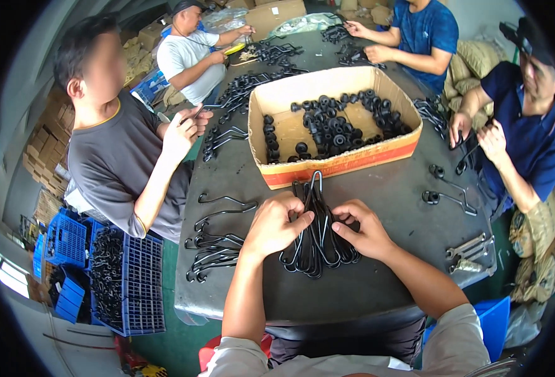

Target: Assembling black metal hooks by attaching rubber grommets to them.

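A bundle of black bent metal rods (318,242), looped and hooked at the ends, sits upright-fanned at the near middle of the table. My left hand (276,225) is closed at the bundle's left side, thumb pressed against the rods. From the other side my right hand (364,231) curls in, with thumb and fingertips on the rods' right edge; its grip is partly hidden. Just beyond stands a cardboard box (340,166) with many black round rubber-like grommets (340,129). More bent rods (218,251) lie in a pile left of my left hand.
At the right lie wrenches (467,247) and rods fitted with black grommets (450,191). Co-workers sit along both sides, handling rods; the nearest person (133,157) is at the left. More rods (246,94) pile up beyond the box. Blue crates (142,283) stand at the lower left.
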The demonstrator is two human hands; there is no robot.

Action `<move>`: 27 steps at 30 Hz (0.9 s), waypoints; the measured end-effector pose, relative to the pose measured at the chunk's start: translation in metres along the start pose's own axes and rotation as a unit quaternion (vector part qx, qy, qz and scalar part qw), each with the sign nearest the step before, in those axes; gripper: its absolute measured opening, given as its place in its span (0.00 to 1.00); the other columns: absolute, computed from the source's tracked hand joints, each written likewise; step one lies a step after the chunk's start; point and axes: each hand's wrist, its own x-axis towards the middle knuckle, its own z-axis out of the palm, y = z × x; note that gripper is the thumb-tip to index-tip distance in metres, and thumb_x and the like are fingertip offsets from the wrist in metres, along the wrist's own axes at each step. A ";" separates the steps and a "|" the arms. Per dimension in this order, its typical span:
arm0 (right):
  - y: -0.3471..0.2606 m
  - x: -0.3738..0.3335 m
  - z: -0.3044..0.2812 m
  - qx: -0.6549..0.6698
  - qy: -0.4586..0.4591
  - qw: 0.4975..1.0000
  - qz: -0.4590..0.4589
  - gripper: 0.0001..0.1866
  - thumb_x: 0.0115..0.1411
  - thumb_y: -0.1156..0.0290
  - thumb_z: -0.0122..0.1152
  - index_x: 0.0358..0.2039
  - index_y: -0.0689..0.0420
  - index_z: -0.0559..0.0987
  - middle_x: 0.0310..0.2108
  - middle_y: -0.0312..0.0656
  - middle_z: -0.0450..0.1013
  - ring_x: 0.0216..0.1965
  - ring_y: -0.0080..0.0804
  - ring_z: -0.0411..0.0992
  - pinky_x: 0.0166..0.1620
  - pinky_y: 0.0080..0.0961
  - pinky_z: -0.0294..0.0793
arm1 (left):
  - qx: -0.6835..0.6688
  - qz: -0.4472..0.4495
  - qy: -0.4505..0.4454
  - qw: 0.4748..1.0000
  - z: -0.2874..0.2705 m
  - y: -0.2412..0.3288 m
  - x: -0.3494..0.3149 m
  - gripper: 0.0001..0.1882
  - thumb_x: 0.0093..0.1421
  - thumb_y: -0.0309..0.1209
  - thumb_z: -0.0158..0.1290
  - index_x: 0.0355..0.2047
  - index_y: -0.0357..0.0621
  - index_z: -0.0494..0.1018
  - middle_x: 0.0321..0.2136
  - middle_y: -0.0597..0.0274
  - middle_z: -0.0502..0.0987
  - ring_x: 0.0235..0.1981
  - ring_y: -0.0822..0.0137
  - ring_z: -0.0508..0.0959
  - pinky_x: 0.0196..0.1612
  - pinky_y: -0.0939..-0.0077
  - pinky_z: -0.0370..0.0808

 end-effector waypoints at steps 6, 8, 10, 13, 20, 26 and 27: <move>-0.009 -0.005 -0.010 0.023 -0.003 0.998 -0.050 0.12 0.60 0.69 0.66 0.43 0.58 0.81 0.41 0.44 0.72 0.43 0.40 0.72 0.49 0.32 0.71 | -0.064 0.193 0.052 0.978 0.014 0.020 -0.005 0.17 0.55 0.26 0.64 0.20 0.38 0.65 0.19 0.62 0.64 0.18 0.66 0.65 0.21 0.69 0.60; -0.012 -0.003 -0.012 0.002 0.020 0.993 -0.118 0.09 0.60 0.70 0.66 0.40 0.59 0.81 0.39 0.43 0.72 0.42 0.41 0.71 0.49 0.35 0.68 | -0.065 0.208 0.047 0.975 0.016 0.021 -0.009 0.17 0.57 0.26 0.63 0.20 0.38 0.65 0.18 0.63 0.64 0.18 0.67 0.64 0.22 0.71 0.59; -0.013 -0.006 -0.017 0.020 -0.032 0.986 -0.163 0.08 0.59 0.69 0.66 0.35 0.59 0.80 0.36 0.42 0.73 0.40 0.39 0.71 0.47 0.35 0.66 | -0.089 0.190 0.031 0.977 0.018 0.019 -0.010 0.18 0.58 0.28 0.63 0.19 0.39 0.66 0.19 0.60 0.64 0.18 0.61 0.68 0.21 0.69 0.64; -0.025 -0.005 -0.021 0.030 -0.075 0.982 -0.168 0.07 0.59 0.69 0.67 0.31 0.58 0.79 0.28 0.36 0.73 0.34 0.34 0.71 0.43 0.33 0.64 | -0.177 0.113 0.019 0.978 0.024 0.011 -0.003 0.17 0.63 0.30 0.60 0.19 0.38 0.69 0.16 0.65 0.67 0.19 0.73 0.67 0.22 0.73 0.63; -0.021 -0.004 -0.010 0.211 -0.119 0.970 0.000 0.05 0.62 0.74 0.64 0.36 0.61 0.82 0.29 0.35 0.77 0.28 0.20 0.70 0.34 0.23 0.69 | -0.372 -0.106 0.021 0.922 0.023 0.017 0.002 0.21 0.66 0.39 0.58 0.18 0.40 0.77 0.11 0.76 0.66 0.14 0.84 0.60 0.19 0.82 0.52; -0.016 -0.007 -0.015 0.165 -0.171 0.970 0.045 0.06 0.63 0.74 0.63 0.38 0.63 0.82 0.27 0.33 0.75 0.28 0.18 0.66 0.33 0.21 0.68 | -0.386 -0.190 0.007 0.903 0.027 0.018 0.001 0.21 0.67 0.40 0.57 0.21 0.37 0.77 0.11 0.77 0.63 0.12 0.83 0.58 0.17 0.83 0.52; -0.019 -0.008 -0.016 0.167 -0.170 0.970 0.045 0.06 0.63 0.74 0.63 0.38 0.63 0.82 0.27 0.33 0.75 0.28 0.18 0.66 0.33 0.21 0.68 | -0.384 -0.191 0.005 0.903 0.029 0.019 -0.001 0.21 0.67 0.40 0.57 0.21 0.37 0.77 0.11 0.77 0.63 0.12 0.83 0.58 0.17 0.83 0.52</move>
